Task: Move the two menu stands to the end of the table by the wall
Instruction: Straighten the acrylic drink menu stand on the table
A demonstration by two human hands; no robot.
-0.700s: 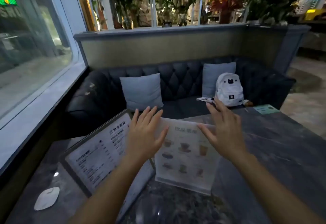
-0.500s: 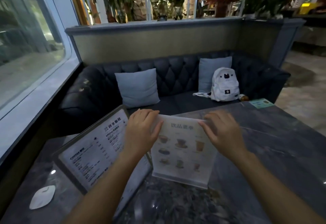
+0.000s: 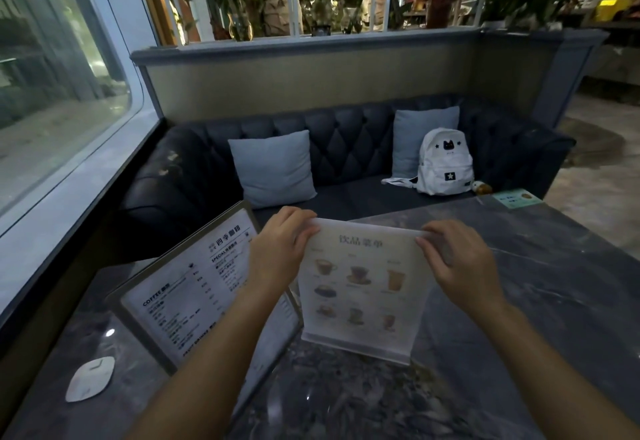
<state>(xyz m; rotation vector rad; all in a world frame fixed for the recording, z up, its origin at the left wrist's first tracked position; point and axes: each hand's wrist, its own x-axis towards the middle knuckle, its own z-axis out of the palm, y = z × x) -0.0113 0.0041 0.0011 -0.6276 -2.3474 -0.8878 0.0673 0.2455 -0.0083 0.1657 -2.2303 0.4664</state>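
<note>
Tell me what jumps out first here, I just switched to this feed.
Both hands, left hand and right hand, grip the top corners of the pale drinks menu stand mid-table. A framed coffee menu stand leans to its left, and a white backpack sits on the sofa behind.

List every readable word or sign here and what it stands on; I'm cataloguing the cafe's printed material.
"COFFEE": heading on the framed menu stand.
"SPECIAL": heading on the same stand; its other lines are too small and blurred.
Clear drinks menu stand: Chinese title and captions too blurred.
Green card on the table: unreadable.
</note>
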